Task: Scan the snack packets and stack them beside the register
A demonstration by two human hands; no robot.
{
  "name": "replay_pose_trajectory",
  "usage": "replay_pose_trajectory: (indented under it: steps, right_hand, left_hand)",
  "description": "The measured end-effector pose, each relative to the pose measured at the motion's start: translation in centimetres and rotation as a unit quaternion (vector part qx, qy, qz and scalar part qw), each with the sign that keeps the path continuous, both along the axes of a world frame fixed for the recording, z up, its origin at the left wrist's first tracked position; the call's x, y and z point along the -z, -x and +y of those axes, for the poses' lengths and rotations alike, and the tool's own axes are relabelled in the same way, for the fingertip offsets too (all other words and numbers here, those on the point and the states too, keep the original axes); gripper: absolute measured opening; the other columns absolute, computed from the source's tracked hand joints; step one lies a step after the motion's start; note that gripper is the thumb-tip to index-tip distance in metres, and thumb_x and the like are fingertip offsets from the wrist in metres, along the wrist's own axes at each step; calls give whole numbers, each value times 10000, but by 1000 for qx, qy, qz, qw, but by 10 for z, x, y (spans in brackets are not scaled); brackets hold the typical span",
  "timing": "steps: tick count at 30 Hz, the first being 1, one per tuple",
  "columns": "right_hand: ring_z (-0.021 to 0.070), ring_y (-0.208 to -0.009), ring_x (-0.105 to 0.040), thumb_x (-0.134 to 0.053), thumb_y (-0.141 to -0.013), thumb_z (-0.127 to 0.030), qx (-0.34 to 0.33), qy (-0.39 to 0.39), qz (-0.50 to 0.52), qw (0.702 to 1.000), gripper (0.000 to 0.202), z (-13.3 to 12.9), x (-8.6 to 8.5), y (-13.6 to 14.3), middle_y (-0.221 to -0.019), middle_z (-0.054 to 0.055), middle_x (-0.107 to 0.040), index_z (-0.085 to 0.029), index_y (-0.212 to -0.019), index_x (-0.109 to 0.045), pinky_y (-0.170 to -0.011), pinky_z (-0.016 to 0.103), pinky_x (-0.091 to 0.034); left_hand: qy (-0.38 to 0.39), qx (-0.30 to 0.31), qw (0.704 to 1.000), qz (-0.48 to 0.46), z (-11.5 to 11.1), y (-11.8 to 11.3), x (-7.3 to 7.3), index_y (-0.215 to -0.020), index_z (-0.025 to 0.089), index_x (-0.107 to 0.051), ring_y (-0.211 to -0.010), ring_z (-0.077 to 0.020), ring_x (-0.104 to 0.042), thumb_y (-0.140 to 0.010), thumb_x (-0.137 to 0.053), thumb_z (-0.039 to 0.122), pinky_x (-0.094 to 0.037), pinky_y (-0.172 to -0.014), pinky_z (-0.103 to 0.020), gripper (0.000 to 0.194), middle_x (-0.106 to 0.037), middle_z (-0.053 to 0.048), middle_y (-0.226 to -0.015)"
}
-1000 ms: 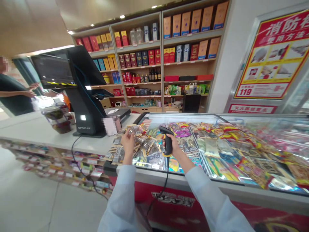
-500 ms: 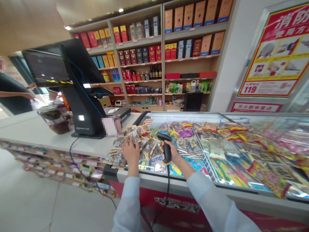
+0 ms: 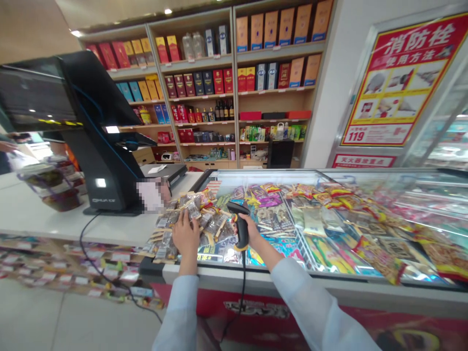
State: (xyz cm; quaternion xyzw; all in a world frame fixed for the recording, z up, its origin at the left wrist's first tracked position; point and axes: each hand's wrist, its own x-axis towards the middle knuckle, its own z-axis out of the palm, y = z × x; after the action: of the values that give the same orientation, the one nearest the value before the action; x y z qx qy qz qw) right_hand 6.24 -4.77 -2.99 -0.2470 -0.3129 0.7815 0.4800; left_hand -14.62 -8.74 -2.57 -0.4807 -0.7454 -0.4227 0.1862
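Observation:
My left hand [image 3: 186,235] lies with its fingers apart on a heap of clear-wrapped packets on sticks [image 3: 164,243], at the left end of the glass-topped freezer. To its right, my right hand [image 3: 247,231] is wrapped round the grip of a black and yellow barcode scanner [image 3: 241,229]. The scanner's head is above the packets and points left, and its cable hangs down over the freezer front. Whether my left fingertips grip a packet cannot be made out.
A black checkout terminal [image 3: 106,161] stands on the white counter [image 3: 120,226] at left, beside stacked tubs [image 3: 58,187]. The freezer [image 3: 329,280] holds coloured packs and stretches right. Shelves of boxes [image 3: 199,83] line the back wall. A loose cable [image 3: 109,282] hangs at the counter front.
The view has turned slightly right, so the scene sits further left. My left hand stays on the packets and my right hand still holds the scanner.

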Motion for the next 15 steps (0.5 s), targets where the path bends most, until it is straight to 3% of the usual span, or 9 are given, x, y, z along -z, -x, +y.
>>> replay_pose_trajectory:
  steps: [9,15]
  right_hand:
    - [109,-417,-535,-561,-796,-412,-14,30,-9,999,275,3,-7,-4,-577,12,-621,-149,-729,-602,-405,214,-411]
    - [117,-397,-520,-541,-810,-368,1,23,-31,999,241,2,-30,-33,-485,-8,-553,-161,-696,-587,-419,223,-428]
  left_hand:
    - [6,-9,1000,1,-2,-3,-7,-1299,101,-533,-1133,-312,-542,-891,-364,366,-404,-967,-439,514,-542,-173,-1320]
    - [1,-6,1000,17,0,-13,-30,-1225,73,-567,-1139,-352,-525,-858,-421,398,-410,-950,-486,512,-503,-226,-1320]
